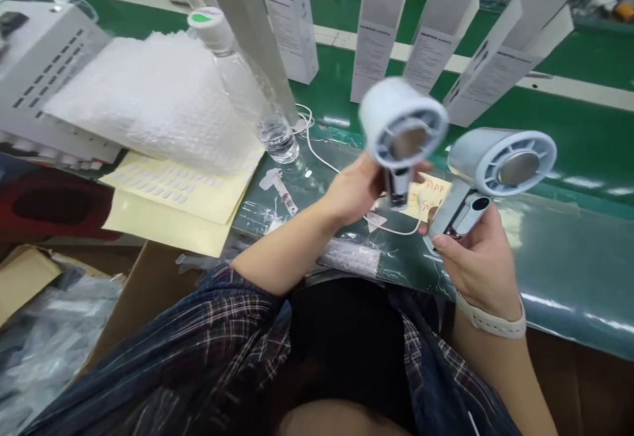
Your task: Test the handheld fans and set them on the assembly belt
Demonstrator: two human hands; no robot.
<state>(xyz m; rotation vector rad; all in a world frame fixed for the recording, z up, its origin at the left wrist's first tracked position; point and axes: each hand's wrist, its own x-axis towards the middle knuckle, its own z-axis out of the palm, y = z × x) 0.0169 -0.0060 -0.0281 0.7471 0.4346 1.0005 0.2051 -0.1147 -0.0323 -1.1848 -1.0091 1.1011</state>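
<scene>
Two pale blue handheld fans are up in the air over the green table [569, 244], one in each hand. My left hand [354, 188] is closed round the handle of the left handheld fan [396, 119], whose round head is slightly blurred. My right hand [478, 251] grips the handle of the right handheld fan [500, 158], with the thumb pressed on its lower end. Both fan heads tilt toward me and show a metallic disc in the middle. Behind them lies a yellow note [430, 195] with red writing, partly covered. A white cable [321, 155] runs across the tabletop.
Several tall white boxes [374, 46] stand along the back. On the left are a clear bottle [280, 135], bubble wrap [143, 92], yellow sticker sheets [168, 224] and a white slotted device [44, 66]. A carton [129, 297] with plastic bags sits lower left.
</scene>
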